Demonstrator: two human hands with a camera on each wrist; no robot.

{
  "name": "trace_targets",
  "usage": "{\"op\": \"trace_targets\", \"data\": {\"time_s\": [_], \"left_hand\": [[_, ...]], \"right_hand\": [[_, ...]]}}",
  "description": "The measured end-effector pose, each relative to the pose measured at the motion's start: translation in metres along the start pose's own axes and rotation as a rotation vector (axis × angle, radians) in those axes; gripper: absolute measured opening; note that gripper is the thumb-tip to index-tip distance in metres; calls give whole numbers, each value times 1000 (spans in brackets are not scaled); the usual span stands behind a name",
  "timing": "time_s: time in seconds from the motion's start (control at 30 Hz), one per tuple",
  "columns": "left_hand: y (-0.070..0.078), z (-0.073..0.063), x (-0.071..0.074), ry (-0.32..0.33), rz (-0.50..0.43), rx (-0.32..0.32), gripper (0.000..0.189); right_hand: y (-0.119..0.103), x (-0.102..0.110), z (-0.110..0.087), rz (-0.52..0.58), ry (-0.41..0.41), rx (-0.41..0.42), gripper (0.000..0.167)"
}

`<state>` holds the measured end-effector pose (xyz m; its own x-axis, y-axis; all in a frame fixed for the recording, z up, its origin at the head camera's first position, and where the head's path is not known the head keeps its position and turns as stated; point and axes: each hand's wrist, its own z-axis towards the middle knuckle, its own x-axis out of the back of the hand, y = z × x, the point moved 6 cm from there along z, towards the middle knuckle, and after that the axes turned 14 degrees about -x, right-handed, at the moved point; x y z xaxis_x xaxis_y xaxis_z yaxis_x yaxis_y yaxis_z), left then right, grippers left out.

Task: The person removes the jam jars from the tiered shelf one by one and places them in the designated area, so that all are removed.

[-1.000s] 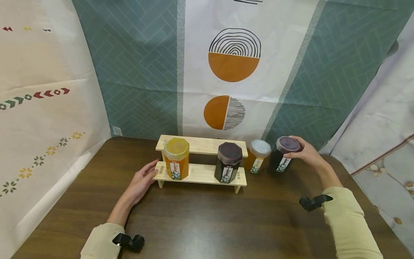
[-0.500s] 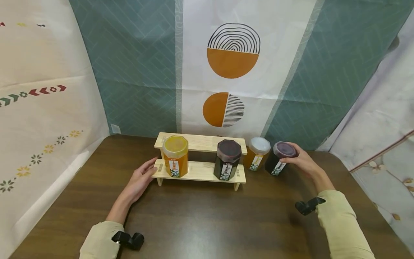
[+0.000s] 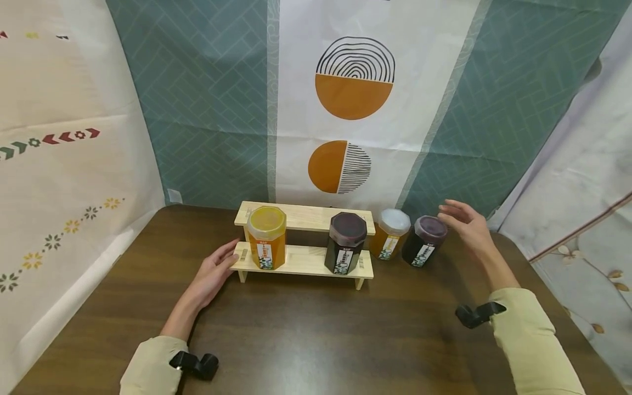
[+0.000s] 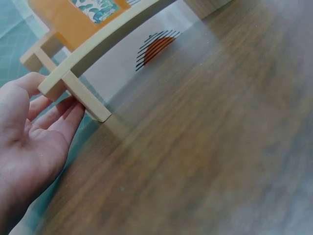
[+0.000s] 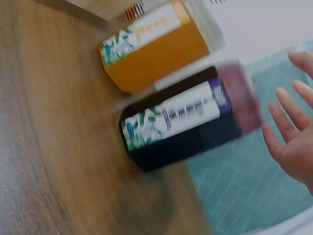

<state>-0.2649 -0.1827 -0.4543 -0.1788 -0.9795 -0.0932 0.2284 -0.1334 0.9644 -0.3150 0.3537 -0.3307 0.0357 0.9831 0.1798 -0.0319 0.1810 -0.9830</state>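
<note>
A two-tier pale wooden shelf [image 3: 303, 259] stands on the table. My left hand [image 3: 213, 274] holds its left end; in the left wrist view, the thumb lies at the board's end and the fingers [image 4: 73, 115] against the leg. On the lower tier sit a yellow-lidded orange jar [image 3: 267, 238] and a dark jar [image 3: 345, 244]. Just right of the shelf stands a white-lidded orange jar [image 3: 391, 235]. Beside it is a purple-lidded dark jar [image 3: 424, 241], upright on the table. My right hand [image 3: 469, 225] is apart from this jar's lid, fingers spread and holding nothing.
A brown wooden table [image 3: 316, 340] lies under everything. Behind the shelf hangs a green and white patterned cloth [image 3: 217, 137]. Cloths also hang on the left [image 3: 74, 181] and the right [image 3: 587, 219]. Black cameras are strapped to both wrists.
My right hand set the purple-lidded dark jar down closer to the white-lidded orange one, then let go and drew up and right. My left hand stayed at the shelf's end.
</note>
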Motion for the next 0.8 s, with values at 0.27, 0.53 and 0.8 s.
{"op": "trace_targets", "data": {"time_s": [0.27, 0.53, 0.8], "left_hand": [[2, 0, 1, -7, 1, -4, 60], [1, 1, 1, -8, 2, -3, 61], [2, 1, 0, -12, 4, -2, 59]], "right_hand": [[-32, -33, -15, -239, 64, 11, 40], [-60, -81, -27, -411, -93, -18, 52], [-64, -124, -37, -362, -289, -56, 56]]}}
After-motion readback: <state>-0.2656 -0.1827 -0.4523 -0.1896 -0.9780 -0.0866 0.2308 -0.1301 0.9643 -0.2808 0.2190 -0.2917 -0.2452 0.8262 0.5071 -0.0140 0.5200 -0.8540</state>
